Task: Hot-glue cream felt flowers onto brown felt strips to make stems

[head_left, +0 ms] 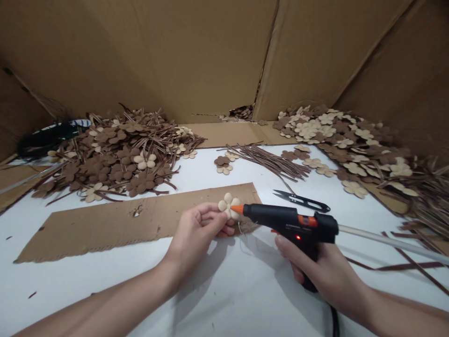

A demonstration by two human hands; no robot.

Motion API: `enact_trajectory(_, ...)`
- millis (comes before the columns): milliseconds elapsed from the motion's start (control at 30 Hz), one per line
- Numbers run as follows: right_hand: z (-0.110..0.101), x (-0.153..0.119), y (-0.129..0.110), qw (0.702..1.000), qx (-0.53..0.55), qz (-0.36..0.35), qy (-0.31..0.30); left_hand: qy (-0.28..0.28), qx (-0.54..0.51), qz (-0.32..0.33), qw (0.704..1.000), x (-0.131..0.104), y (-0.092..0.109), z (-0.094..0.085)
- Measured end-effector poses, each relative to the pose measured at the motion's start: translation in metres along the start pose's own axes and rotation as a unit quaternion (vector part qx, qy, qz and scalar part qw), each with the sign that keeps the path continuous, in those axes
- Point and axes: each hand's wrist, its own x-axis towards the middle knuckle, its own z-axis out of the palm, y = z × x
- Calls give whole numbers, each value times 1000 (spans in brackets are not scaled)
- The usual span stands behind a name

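Between the thumb and fingers of my left hand [199, 227] is a cream fabric flower [226, 202], held above a cardboard strip [101, 224]. My right hand [319, 267] is wrapped round the handle of a black glue gun [273, 214], whose red light is on. Its orange nozzle points left and meets the flower near its centre; whether glue is coming out cannot be seen. A pale glue stick [389, 241] extends from the back of the gun. Black thread snips [303, 200] lie on the white table just behind the gun.
A heap of brown and cream flowers with strips [119, 159] stands at the left, another flower pile [351, 145] at the right. Thin brown strips [270, 161] lie in the middle back. Cardboard walls [196, 56] enclose the table [133, 285]. A black cord [335, 320] hangs below the gun.
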Motion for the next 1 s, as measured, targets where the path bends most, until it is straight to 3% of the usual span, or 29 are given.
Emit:
enact_trajectory(367,-4,8,11,988,-67,-139,29,22,24,-3,999,2,3,2)
enact_trajectory(500,-4,7,10,987,-75,-135,40,19,48,9,999,2,2,2)
enact_trajectory(667,-1,1,9,992,-31,-75,96,30,57,19,998,2,1,-1)
enact_trajectory(800,-1,3,10,995,15,-50,88,42,67,29,996,3,3,-1)
enact_trajectory(1000,-7,11,8,995,25,-80,59,77,172,74,979,2,8,-3)
